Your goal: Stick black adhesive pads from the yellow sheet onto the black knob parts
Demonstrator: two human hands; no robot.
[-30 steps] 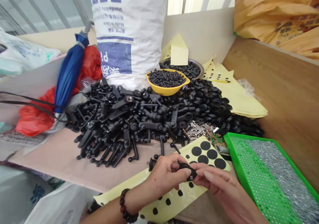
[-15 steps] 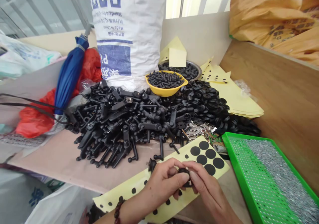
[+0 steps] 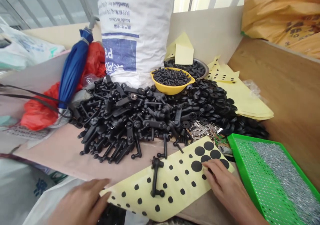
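**Your left hand (image 3: pixel 81 203) and right hand (image 3: pixel 223 183) sit apart at either end of the dotted yellow sheet (image 3: pixel 173 189)**

Read the clock from the sheet's middle, 12 pointing away from you. Your left hand, blurred, is between 8 and 9 o'clock at the sheet's corner; whether it grips the paper you cannot tell. Your right hand is at 3 o'clock, fingertips beside the large black dots (image 3: pixel 196 166); whether it pinches anything is unclear. A black arm part (image 3: pixel 154 180) lies on the sheet, just left of the middle, ball end toward 6.

Beyond your right hand, at 3, a green tray (image 3: pixel 243 173) holds small grey pieces (image 3: pixel 280 171). On the table (image 3: pixel 75 155), flat metal pieces (image 3: pixel 200 130) lie at 1 and a heap of black arms (image 3: pixel 125 115) at 11. Farther off at 12, a yellow bowl (image 3: pixel 172 90) holds black ridged pieces (image 3: pixel 170 76); a white sack (image 3: pixel 150 28) stands behind it.
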